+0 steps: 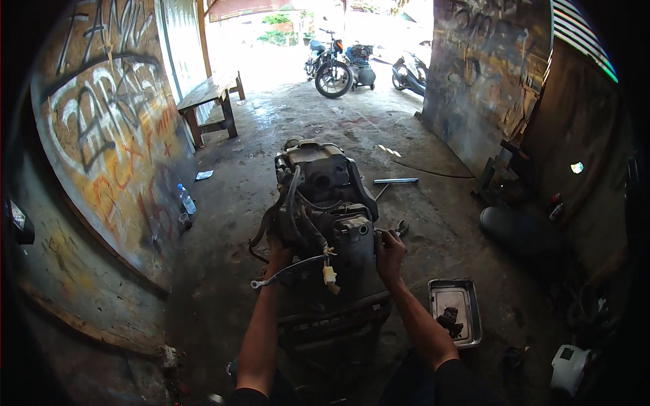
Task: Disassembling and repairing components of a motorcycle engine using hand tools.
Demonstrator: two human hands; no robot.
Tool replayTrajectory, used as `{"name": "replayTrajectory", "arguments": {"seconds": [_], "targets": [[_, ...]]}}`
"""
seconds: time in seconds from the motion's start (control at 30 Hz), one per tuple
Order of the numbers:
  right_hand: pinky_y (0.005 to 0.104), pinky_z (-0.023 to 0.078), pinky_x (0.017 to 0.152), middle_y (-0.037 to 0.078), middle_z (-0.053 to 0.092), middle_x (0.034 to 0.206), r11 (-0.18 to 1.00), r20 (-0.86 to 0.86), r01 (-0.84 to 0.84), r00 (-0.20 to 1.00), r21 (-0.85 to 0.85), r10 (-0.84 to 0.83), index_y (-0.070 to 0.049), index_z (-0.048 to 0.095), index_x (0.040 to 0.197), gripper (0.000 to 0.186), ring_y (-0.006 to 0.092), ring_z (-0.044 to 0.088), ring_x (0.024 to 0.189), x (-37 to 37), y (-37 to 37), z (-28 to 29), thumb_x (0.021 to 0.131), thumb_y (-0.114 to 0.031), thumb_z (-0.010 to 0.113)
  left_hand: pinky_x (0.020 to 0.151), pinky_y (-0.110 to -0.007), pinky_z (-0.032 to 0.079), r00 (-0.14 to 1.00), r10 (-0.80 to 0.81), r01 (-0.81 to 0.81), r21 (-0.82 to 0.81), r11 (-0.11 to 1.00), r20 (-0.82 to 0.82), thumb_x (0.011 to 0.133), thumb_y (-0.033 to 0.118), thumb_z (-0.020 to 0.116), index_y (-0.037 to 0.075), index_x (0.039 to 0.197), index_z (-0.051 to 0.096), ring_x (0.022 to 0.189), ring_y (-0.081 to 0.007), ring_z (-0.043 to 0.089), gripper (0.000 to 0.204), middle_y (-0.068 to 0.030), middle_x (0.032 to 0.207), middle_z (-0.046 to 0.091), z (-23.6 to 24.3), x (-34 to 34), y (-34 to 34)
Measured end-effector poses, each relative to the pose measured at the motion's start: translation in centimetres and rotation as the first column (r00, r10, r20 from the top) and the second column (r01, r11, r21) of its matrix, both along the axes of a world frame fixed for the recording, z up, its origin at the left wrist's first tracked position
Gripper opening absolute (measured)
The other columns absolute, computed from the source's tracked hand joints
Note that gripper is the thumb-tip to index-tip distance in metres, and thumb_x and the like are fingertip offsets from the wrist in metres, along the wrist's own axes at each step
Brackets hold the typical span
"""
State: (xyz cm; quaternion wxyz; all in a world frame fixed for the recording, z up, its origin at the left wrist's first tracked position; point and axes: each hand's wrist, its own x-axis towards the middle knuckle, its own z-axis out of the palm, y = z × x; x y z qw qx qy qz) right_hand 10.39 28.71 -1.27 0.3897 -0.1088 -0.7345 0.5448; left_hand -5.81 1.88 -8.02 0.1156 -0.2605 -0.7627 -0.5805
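A dark, greasy engine unit (318, 210) with hoses and cables stands in front of me on the floor. My left hand (279, 250) is against its left side, with the fingers hidden behind the hoses. A cable with a ring terminal (256, 284) crosses over my left wrist, and a pale yellow plug connector (330, 275) hangs at the engine's near side. At the engine's right side my right hand (389, 256) is closed, fingers pinched together. What it grips is too small and dark to name. A metal piece like a wrench jaw (403, 227) shows just beyond the fingers.
A metal tray (477, 325) holding dark parts lies to the right. Beyond the engine lies a T-shaped metal tool (396, 181). A black seat (518, 230) rests farther right. Left stand a water bottle (186, 199) and a wooden bench (203, 95). A motorcycle (333, 71) is parked far ahead.
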Motion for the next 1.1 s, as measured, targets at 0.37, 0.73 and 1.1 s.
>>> {"name": "replayTrajectory", "arguments": {"seconds": [0.37,0.73,1.1], "targets": [[0.0368,0.047,0.097,0.020,0.061,0.126,0.897,-0.040,-0.379,0.924,-0.226,0.380,0.007,0.057,0.126,0.036,0.0280,0.058,0.116,-1.0,3.1,-3.6,0.092,-0.001,0.054,0.116,-0.046,0.025,0.989,0.087,-0.092,-0.032,0.995,-0.123,0.075,0.015,0.070,-0.004,0.151,0.022,0.136,-0.0458,0.031,0.092,-0.0295,0.146,0.033,-1.3,-1.0,0.3],[0.0366,0.048,0.104,0.015,0.053,0.142,0.817,0.143,-0.433,0.901,0.381,0.410,-0.001,0.050,0.140,0.042,0.0233,0.056,0.125,-5.0,6.4,-6.3,0.100,-0.012,0.055,0.117,-0.045,0.022,0.997,-0.051,0.050,-0.012,0.999,-0.060,0.079,0.013,0.069,-0.004,0.146,0.034,0.137,-0.0449,0.028,0.077,-0.0289,0.148,0.030,-1.2,-0.1,-0.6],[0.0249,0.053,0.070,0.006,0.072,0.100,0.783,0.154,-0.253,0.902,-0.569,0.404,0.001,0.064,0.126,0.038,0.0116,0.067,0.082,-5.5,5.5,-5.8,0.094,-0.018,0.066,0.119,-0.042,0.019,1.000,0.013,-0.013,0.014,1.000,0.006,0.074,0.013,0.070,-0.003,0.151,0.023,0.143,-0.0415,0.022,0.092,-0.0278,0.152,0.023,-2.5,-1.4,-0.7]]}}
